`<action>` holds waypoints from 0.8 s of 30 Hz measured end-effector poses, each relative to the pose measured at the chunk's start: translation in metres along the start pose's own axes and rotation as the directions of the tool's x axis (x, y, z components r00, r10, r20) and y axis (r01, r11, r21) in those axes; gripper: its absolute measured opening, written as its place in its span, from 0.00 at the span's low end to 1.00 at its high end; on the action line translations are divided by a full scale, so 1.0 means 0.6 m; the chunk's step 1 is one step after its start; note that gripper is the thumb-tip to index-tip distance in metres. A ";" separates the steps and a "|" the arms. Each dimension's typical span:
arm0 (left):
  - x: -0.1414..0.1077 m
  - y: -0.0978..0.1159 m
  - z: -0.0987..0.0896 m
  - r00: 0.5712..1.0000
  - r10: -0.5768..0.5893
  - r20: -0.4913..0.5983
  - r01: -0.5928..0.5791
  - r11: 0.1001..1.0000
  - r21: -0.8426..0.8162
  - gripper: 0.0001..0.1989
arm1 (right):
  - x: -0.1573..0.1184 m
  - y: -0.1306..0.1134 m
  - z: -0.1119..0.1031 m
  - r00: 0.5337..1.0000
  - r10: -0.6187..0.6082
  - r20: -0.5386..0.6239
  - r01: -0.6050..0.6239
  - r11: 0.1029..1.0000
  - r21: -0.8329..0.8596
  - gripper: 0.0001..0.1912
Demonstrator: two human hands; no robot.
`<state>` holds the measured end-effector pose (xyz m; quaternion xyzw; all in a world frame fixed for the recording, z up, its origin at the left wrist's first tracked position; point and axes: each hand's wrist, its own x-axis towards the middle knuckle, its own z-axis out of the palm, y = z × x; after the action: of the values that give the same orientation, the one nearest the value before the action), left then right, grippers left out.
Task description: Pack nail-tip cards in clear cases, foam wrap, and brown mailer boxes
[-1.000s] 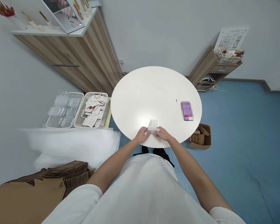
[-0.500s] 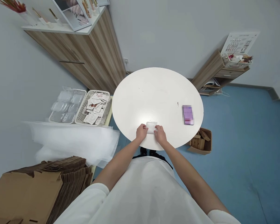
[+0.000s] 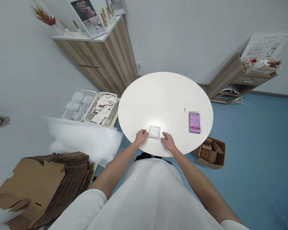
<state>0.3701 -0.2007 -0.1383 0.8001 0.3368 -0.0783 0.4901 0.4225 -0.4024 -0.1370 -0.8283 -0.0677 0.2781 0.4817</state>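
A small white, translucent flat packet [image 3: 154,132] lies on the round white table [image 3: 165,92] near its front edge. My left hand [image 3: 141,136] is at the packet's left side, fingers slightly bent and parted, with the thumb tip at the packet's edge; whether it touches is hard to tell. To the right of the packet, my right hand [image 3: 168,141] is open, thumb and fingers apart, with a small gap between it and the packet. Farther right on the tabletop is a purple rectangular thing [image 3: 195,122], blurred out in the picture.
Left of the table are a basket of printed cards [image 3: 112,111], a tray of clear plastic packs [image 3: 65,115], white translucent sheets [image 3: 84,135] and stacked flat cardboard [image 3: 43,179]. A carton of small brown boxes [image 3: 216,165] stands on the floor at right. Wooden cabinets flank the far wall.
Both hands have moved outward, and the right one has come away from the packet. The packet now lies slightly turned and more exposed. The camera view has shifted.
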 end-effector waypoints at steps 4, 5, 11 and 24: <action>-0.008 -0.003 0.000 0.999 -0.052 -0.001 0.052 0.998 -0.025 0.16 | 0.002 0.003 -0.013 0.997 0.077 -0.001 -0.076 0.992 0.101 0.24; -0.009 -0.003 0.000 0.998 -0.062 -0.003 0.062 0.998 -0.032 0.16 | 0.004 0.003 -0.013 0.995 0.101 0.003 -0.100 0.987 0.125 0.24; -0.009 0.005 0.004 0.990 -0.135 0.028 0.137 0.989 -0.050 0.19 | 0.024 -0.005 -0.006 0.985 0.171 0.025 -0.172 0.962 0.211 0.22; -0.001 0.012 0.005 0.994 0.100 0.036 -0.102 0.993 0.057 0.20 | 0.053 -0.027 0.048 0.990 0.140 -0.011 -0.137 0.979 0.149 0.19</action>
<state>0.3748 -0.2055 -0.1342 0.8289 0.2853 -0.0764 0.4750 0.4366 -0.3601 -0.1471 -0.7958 0.0161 0.3062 0.5221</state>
